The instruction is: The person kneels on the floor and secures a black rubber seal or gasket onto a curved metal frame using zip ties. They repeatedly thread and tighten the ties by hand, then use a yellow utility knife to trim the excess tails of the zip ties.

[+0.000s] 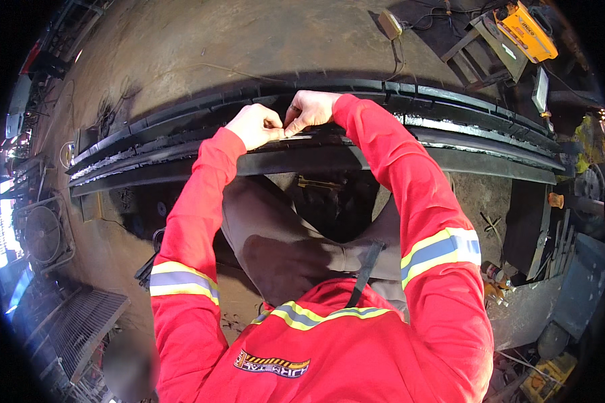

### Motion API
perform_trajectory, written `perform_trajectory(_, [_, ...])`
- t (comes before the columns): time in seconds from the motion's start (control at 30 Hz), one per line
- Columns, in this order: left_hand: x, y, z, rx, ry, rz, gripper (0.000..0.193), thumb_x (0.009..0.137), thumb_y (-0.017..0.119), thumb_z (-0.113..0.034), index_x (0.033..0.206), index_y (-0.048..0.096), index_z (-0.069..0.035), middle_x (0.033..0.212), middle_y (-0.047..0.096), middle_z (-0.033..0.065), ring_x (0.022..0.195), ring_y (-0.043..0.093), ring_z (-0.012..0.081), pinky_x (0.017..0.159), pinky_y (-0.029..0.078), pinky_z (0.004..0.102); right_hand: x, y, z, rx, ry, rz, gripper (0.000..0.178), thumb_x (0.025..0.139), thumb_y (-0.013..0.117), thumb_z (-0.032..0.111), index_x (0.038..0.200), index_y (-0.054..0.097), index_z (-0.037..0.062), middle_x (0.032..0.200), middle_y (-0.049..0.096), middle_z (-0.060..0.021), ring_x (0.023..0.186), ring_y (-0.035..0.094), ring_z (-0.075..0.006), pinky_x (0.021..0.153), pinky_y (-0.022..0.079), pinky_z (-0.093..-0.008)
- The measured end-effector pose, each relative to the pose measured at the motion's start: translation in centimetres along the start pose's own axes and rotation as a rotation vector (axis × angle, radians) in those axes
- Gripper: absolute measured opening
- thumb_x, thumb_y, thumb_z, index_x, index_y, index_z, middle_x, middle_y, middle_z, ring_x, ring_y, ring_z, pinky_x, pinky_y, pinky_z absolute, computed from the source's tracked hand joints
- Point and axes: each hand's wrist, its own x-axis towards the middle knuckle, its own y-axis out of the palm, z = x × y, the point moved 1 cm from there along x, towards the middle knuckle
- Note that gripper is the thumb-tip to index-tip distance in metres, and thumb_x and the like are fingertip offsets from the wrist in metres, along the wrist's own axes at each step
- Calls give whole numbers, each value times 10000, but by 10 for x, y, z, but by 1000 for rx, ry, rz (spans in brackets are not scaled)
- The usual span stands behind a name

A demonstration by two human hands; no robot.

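Note:
My left hand (pixel 254 127) and my right hand (pixel 310 110) meet over long dark metal bars (pixel 316 160) that run side by side across the view. Thumb and fingers of each hand are pinched together, the fingertips nearly touching. What they pinch is too small to tell. Just right of the left fingertips, a thin pale strip (pixel 301 137) shows against the bars, below the right hand. Shiny silvery patches (pixel 444 126) mark the bars to the right. Both forearms wear red sleeves with reflective bands.
A yellow machine (pixel 526 31) sits on a metal stand (pixel 494 50) at the far right. A work lamp (pixel 390 25) lies on the floor beyond the bars. A round fan (pixel 44 233) and a metal grating (pixel 81 326) are on the left. Metal pieces crowd the right side.

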Motion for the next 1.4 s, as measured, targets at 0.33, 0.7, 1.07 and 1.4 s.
perform_trajectory(0.33, [-5,17,-11,49,80,-266,140,654,696,-85,687,611,21,607,602,108,540,562,153,542,458,303,-1,9,11,-156,13,-155,270,662,691,142,883,695,-14,775,688,-136,706,633,-189,655,494,-340])
perform_trajectory(0.7, [-3,20,-5,23,23,-400,156,633,704,-110,652,633,27,560,604,110,517,569,128,526,461,289,9,16,-7,-113,-165,-258,200,692,708,145,836,691,7,748,673,-155,717,653,-237,680,499,-348])
perform_trajectory(1.07, [-6,13,2,9,-21,-266,157,737,656,-134,724,621,18,579,571,82,545,540,132,541,443,305,11,6,-2,5,-66,19,300,771,712,207,968,682,-18,783,676,-70,721,584,-135,678,478,-306])
perform_trajectory(1.4, [-12,12,-14,298,188,-219,148,741,641,-125,703,576,2,636,570,207,572,564,400,533,449,415,12,25,-15,3,-288,-230,189,721,687,76,896,705,7,792,688,-165,709,654,-223,685,502,-337])
